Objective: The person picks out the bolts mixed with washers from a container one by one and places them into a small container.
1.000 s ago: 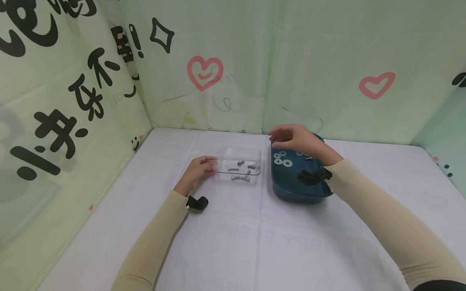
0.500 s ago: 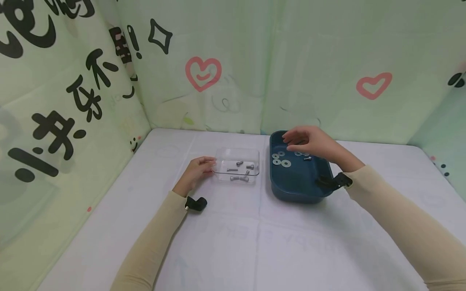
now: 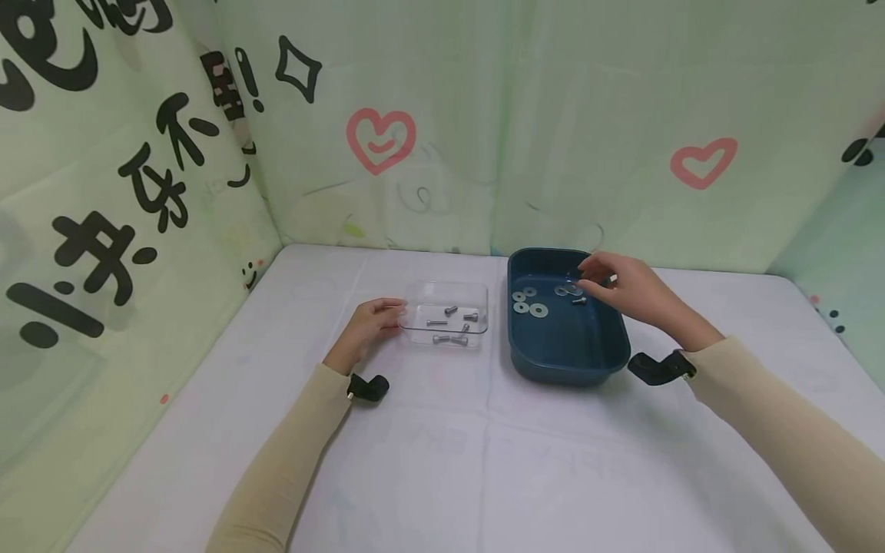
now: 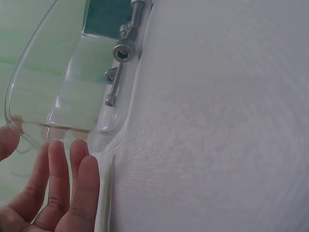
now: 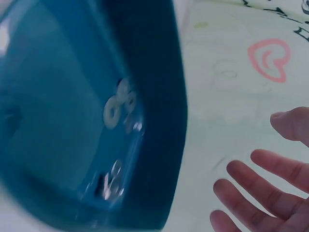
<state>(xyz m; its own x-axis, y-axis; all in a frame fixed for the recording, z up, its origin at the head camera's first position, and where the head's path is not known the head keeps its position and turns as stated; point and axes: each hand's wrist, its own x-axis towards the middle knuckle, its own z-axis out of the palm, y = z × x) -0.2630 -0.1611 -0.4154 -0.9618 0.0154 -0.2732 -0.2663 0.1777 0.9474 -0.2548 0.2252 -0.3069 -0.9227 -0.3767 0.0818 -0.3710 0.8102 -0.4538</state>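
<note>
At the centre of the table a clear plastic box (image 3: 445,293) holds several hex socket screws (image 3: 437,322). My left hand (image 3: 373,322) touches its left end; in the left wrist view the nearly straight fingers (image 4: 59,164) meet the outer wall and the thumb is at the rim. Right of the box stands a dark blue tray (image 3: 567,346) with flat washers (image 3: 538,310) in two groups and a screw (image 3: 579,301) beside one group. Over the tray's far right rim is my right hand (image 3: 629,288), fingers spread and loosely bent, with nothing in them in the right wrist view.
A white cloth (image 3: 415,461) covers the table. Light green curtains (image 3: 594,138) with printed hearts and lettering hang behind and along the sides. Black camera mounts (image 3: 369,388) sit at both wrists.
My right hand has moved right across the tray, from its far left side to its right rim, uncovering more washers and the screw. The left hand stays at the clear box.
</note>
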